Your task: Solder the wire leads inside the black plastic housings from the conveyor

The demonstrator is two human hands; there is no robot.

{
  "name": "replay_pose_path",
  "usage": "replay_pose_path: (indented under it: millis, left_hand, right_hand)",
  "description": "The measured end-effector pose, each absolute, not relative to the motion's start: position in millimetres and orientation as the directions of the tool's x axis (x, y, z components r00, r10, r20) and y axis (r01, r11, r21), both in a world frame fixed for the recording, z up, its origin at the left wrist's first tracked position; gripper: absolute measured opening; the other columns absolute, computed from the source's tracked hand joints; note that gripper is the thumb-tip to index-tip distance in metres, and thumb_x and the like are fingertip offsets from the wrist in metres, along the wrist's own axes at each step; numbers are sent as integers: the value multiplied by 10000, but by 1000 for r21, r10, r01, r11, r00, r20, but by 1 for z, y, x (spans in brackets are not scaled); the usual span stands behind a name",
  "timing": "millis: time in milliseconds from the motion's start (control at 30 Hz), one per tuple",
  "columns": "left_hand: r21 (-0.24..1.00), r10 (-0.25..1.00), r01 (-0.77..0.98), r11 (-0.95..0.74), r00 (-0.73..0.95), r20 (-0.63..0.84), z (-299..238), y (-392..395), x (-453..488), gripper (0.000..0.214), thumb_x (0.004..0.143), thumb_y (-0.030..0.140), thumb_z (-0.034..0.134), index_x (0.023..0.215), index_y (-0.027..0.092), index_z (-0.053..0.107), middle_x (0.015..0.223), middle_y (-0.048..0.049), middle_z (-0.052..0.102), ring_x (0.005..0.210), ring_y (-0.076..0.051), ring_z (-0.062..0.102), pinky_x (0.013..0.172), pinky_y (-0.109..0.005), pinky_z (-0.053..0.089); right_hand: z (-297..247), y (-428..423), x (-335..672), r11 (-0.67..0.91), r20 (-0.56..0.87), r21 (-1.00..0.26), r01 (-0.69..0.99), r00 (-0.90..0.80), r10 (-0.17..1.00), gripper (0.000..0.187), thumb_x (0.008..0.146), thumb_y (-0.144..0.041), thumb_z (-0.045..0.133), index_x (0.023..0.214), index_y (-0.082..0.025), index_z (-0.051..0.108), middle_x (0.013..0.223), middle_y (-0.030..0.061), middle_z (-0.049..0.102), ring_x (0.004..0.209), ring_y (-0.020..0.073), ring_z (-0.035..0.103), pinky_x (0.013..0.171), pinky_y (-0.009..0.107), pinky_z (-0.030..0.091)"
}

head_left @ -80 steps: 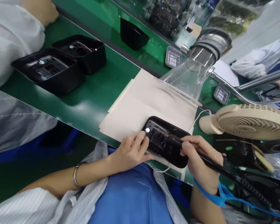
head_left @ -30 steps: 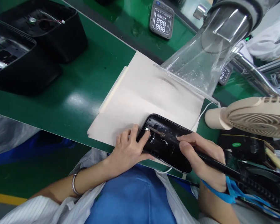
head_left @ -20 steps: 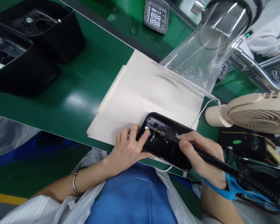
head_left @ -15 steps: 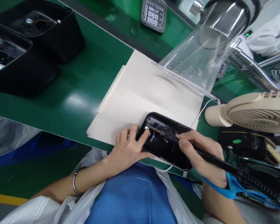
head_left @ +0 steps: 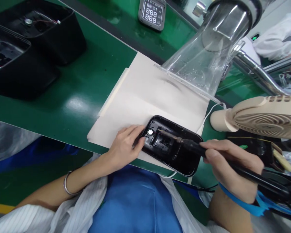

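Head view: left hand (head_left: 124, 145) pinches a black shell (head_left: 184, 164), white disc (head_left: 150, 132) inside. Right hand (head_left: 236, 170) grips a tool (head_left: 193, 147) above the shell.

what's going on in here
A person is at work with bare hands over a black shell lying on a pale sheet. The left hand is at the shell's left end, near a white disc. The right hand holds a tool, metal tip over the shell; whether it touches is unclear.

Glossy plastic casing (head_left: 168, 150), matt paper sheet (head_left: 140, 94), smooth glossy tabletop (head_left: 99, 87), shiny metal bracelet (head_left: 65, 185)
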State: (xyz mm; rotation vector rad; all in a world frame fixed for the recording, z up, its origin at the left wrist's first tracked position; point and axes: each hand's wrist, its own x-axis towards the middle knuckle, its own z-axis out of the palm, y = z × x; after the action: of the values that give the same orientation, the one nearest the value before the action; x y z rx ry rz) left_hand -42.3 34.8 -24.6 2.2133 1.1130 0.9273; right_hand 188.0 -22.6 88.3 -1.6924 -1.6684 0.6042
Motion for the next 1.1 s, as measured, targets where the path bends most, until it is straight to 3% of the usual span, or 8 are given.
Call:
replay_pose_path:
  millis: [133, 500, 700, 867, 1100]
  left_hand:
    - [741, 818, 421, -523, 492, 297, -22, 49, -41, 285, 895, 128, 409, 1133, 110, 566, 908, -54, 659, 777, -138, 615, 707, -269, 507]
    - [749, 793, 371, -549, 514, 327, -24, 59, -37, 299, 890, 94, 408, 1130, 125, 583, 928, -54, 675, 813, -134, 630, 733, -283, 515]
    - [731, 780, 368, -575, 517, 354, -27, 60, -37, 281, 889, 90, 419, 1111, 98, 592, 925, -71, 677, 804, -141, 633, 725, -285, 516]
    - [723, 769, 361, -589, 524, 366, -27, 61, -39, 303, 886, 81, 420, 1151, 113, 563, 939, -62, 660, 823, -137, 615, 754, -287, 506]
    - [620, 634, 388, -682, 737, 236, -19, 76, -45, 339, 861, 84, 362, 1058, 185, 620, 1115, -118, 506, 824, -155, 563, 749, -325, 467]
  right_hand:
    - [83, -8, 177, 119, 119, -679, 724, -51, 992, 112, 811, -171, 585, 735, -208, 657, 495, -42, 554, 405, 76, 486, 364, 196, 342]
    - [80, 0, 175, 73, 14, -644, 762, -84, 996, 136, 827, -199, 560, 727, -200, 651, 506, -40, 569, 433, 84, 511, 404, 188, 387]
    - [75, -1, 176, 117, 110, -654, 748, -59, 992, 123, 807, -192, 580, 714, -216, 658, 499, -44, 573, 407, 80, 499, 363, 188, 340]
    - [75, -3, 175, 185, 118, -653, 734, -143, 983, 103, 815, -150, 570, 782, -215, 643, 604, -31, 636, 471, 90, 560, 419, 199, 409]
    - [79, -12, 173, 246, 123, -683, 687, -224, 967, 137, 817, -105, 566, 880, -216, 615, 603, -23, 606, 481, 106, 523, 448, 254, 410]
